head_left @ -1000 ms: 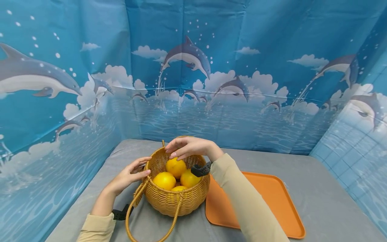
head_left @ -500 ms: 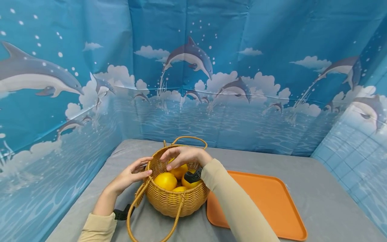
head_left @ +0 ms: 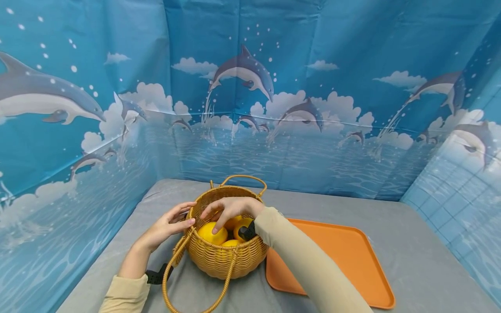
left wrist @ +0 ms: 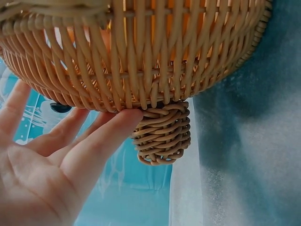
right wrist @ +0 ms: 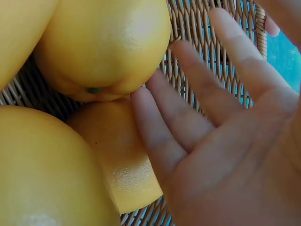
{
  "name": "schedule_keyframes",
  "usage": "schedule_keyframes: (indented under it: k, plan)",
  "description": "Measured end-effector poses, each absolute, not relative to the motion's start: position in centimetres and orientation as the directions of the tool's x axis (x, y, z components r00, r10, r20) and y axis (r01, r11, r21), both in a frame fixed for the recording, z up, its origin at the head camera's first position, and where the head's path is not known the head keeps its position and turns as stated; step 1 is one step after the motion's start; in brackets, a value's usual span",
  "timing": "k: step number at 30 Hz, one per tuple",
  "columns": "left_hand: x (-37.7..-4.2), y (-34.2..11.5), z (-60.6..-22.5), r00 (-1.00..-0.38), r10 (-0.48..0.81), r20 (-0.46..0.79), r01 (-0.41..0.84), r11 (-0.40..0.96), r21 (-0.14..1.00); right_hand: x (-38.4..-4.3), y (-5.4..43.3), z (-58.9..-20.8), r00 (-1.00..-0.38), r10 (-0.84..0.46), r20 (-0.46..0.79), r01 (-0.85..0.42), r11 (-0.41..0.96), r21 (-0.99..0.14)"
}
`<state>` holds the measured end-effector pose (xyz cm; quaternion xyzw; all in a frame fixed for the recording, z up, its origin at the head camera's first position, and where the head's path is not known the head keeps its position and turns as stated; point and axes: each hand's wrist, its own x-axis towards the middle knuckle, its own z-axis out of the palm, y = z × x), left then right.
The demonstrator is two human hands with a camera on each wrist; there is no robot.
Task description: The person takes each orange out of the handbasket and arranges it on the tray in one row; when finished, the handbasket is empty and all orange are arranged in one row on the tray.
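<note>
A round wicker basket (head_left: 221,263) stands on the grey cloth, with several yellow-orange, orange-like fruits (head_left: 208,238) inside. My left hand (head_left: 166,228) rests against the basket's left side, thumb at the rim. In the left wrist view its fingers (left wrist: 94,146) are extended along the woven wall, beside a small woven knob (left wrist: 162,136). My right hand (head_left: 231,209) reaches down into the basket from above. The right wrist view shows its fingers (right wrist: 157,127) spread and slightly bent, between the wicker wall and a fruit (right wrist: 106,42), fingertips right at its skin.
An orange tray (head_left: 340,256) lies right of the basket, partly under the right sleeve (head_left: 305,261). One basket handle (head_left: 225,287) hangs toward the front, another (head_left: 244,176) stands at the back. Dolphin-printed curtains (head_left: 250,143) surround the grey surface.
My right hand has moved down and left, from above the basket's back to inside it over the left fruit, uncovering the back handle. The left hand stays at the rim.
</note>
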<state>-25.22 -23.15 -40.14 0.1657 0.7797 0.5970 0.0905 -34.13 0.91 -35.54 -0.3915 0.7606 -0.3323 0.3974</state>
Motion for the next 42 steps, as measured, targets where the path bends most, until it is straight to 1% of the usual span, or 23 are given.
schedule_keyframes:
  k: [6, 12, 15, 21, 23, 30, 36, 42]
  plan:
    - [-25.2, -23.11, -39.99, -0.93, 0.362, 0.057, 0.149, 0.231, 0.961, -33.93, 1.03, -35.47, -0.346, -0.849, -0.4, -0.301, 0.504, -0.81]
    - [-25.18, -23.1, -39.98, -0.929, 0.365, 0.058, 0.149, 0.228, 0.962, -33.97, 1.0, -35.58, -0.321, -0.84, -0.437, -0.303, 0.529, -0.793]
    - [-25.15, -23.08, -40.0, -0.93, 0.364, 0.056, 0.148, 0.23, 0.962, -33.83, 1.01, -35.54, -0.314, -0.838, -0.447, -0.32, 0.536, -0.781]
    - [-25.07, -23.02, -40.02, -0.929, 0.367, 0.052, 0.143, 0.225, 0.964, -33.59, 0.95, -35.73, -0.264, -0.829, -0.493, -0.357, 0.558, -0.749]
    - [-25.06, -23.02, -40.01, -0.929, 0.365, 0.054, 0.144, 0.223, 0.964, -33.58, 0.92, -35.77, -0.256, -0.823, -0.507, -0.368, 0.568, -0.736]
    - [-25.06, -23.04, -39.95, -0.929, 0.365, 0.065, 0.156, 0.225, 0.962, -33.71, 0.85, -35.79, -0.251, -0.817, -0.519, -0.369, 0.576, -0.729]
    - [-25.05, -23.04, -39.97, -0.93, 0.362, 0.063, 0.154, 0.227, 0.962, -33.71, 0.91, -35.85, -0.245, -0.811, -0.531, -0.309, 0.585, -0.75]
    - [-25.04, -23.02, -39.98, -0.932, 0.359, 0.057, 0.148, 0.232, 0.961, -33.69, 1.01, -35.79, -0.277, -0.8, -0.532, -0.264, 0.595, -0.759]
